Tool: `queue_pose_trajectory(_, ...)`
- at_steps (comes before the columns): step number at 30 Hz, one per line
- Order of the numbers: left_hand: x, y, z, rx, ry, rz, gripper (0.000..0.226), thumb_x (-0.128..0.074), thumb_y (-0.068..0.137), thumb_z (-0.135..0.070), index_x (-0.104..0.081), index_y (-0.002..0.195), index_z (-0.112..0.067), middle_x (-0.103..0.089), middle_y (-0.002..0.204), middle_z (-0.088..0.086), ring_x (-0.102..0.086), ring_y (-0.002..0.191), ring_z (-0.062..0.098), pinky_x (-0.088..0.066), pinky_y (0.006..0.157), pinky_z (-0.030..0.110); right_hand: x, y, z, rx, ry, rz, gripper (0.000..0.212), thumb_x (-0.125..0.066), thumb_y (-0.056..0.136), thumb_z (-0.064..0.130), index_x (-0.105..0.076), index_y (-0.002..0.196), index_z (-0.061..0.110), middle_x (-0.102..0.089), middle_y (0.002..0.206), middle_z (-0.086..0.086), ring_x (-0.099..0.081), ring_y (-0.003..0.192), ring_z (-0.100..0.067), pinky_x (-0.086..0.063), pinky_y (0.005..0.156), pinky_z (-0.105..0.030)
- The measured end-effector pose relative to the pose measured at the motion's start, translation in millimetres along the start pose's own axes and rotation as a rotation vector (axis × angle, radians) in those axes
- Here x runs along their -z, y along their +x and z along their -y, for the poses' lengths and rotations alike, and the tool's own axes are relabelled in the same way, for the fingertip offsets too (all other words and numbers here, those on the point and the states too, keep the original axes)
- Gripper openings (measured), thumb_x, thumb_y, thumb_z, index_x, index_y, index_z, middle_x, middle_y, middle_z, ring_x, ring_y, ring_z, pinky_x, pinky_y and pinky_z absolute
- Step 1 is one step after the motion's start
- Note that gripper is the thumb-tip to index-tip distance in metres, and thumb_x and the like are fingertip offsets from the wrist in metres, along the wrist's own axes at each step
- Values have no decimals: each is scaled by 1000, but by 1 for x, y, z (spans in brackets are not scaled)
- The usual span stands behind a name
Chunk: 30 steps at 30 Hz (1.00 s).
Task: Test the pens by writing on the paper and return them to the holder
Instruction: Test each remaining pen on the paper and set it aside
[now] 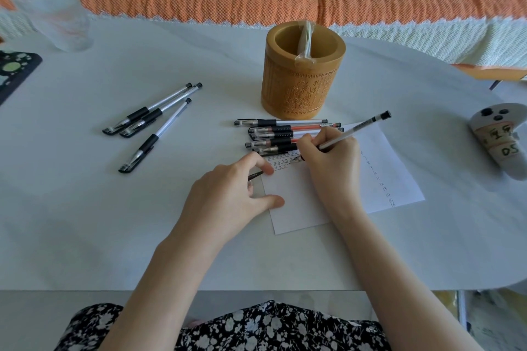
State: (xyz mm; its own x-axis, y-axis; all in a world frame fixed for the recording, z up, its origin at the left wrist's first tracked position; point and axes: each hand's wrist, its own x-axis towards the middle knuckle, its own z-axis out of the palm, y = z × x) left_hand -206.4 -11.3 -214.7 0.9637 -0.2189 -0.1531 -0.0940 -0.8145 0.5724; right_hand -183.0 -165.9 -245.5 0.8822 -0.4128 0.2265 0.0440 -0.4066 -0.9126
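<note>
As left hand [228, 194] pinches black cap [255, 175] on paper [296, 208], right hand [330, 162] grips slim pen [350, 134].

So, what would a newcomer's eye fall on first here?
The right hand writing with a pen on the paper at the centre, while the left hand, holding a pen cap, steadies it. Behind stands the carved pen holder, with a pile of pens before it and three pens to the left.
</note>
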Motion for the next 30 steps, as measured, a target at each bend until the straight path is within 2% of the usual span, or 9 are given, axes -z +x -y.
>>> queue_pose_trajectory(4, 0, 0, 0, 7, -3, -2, 40, -73, 67, -54, -52, 100, -42, -56, 71, -11, -60, 83, 9, -41, 64, 25, 0, 0, 1, 6, 8, 12, 33, -59, 78, 7, -37, 53, 11, -30, 44, 10, -28, 49, -7, -23, 45, -17)
queue_pose_trajectory(8, 0, 1, 0, 8, -1, 1, 41, -73, 67, -54, -53, 100, -42, -56, 71, -11, -60, 83, 8, -40, 63, 23, 0, 0, 2, -1, 16, 12, 37, -59, 76, 4, -33, 52, 15, -29, 39, 9, -27, 47, -6, -23, 43, -16)
queue_pose_trajectory(12, 0, 1, 0, 2, -1, 0, 40, -73, 67, -54, -53, 99, -42, -56, 70, -10, -61, 81, 9, -41, 63, 19, 1, 0, 3, 4, 25, 18, 38, -59, 73, 2, -31, 51, 15, -28, 38, 9, -26, 46, -6, -23, 43, -15)
queue_pose_trajectory(16, 0, 1, 0, 8, -8, 3, 41, -74, 67, -53, -53, 100, -41, -56, 70, -10, -61, 84, 9, -42, 66, 26, 1, 0, 1, 5, 19, 26, 37, -58, 73, 3, -32, 51, 15, -28, 39, 9, -26, 47, -6, -22, 44, -16)
queue_pose_trajectory(20, -1, 1, 0, 11, -8, 0, 41, -74, 66, -53, -53, 100, -42, -57, 72, -11, -61, 86, 9, -43, 67, 27, 0, 1, 0, -1, 42, 8, 37, -58, 76, 5, -32, 52, 16, -29, 45, 8, -26, 49, -6, -22, 46, -19)
queue_pose_trajectory(30, -1, 1, 0, 7, -11, -3, 40, -74, 66, -53, -52, 99, -42, -54, 70, -13, -61, 84, 7, -40, 63, 25, 0, 0, 1, 12, 40, 6, 41, -57, 76, 3, -28, 51, 18, -28, 40, 10, -25, 48, -6, -22, 44, -17)
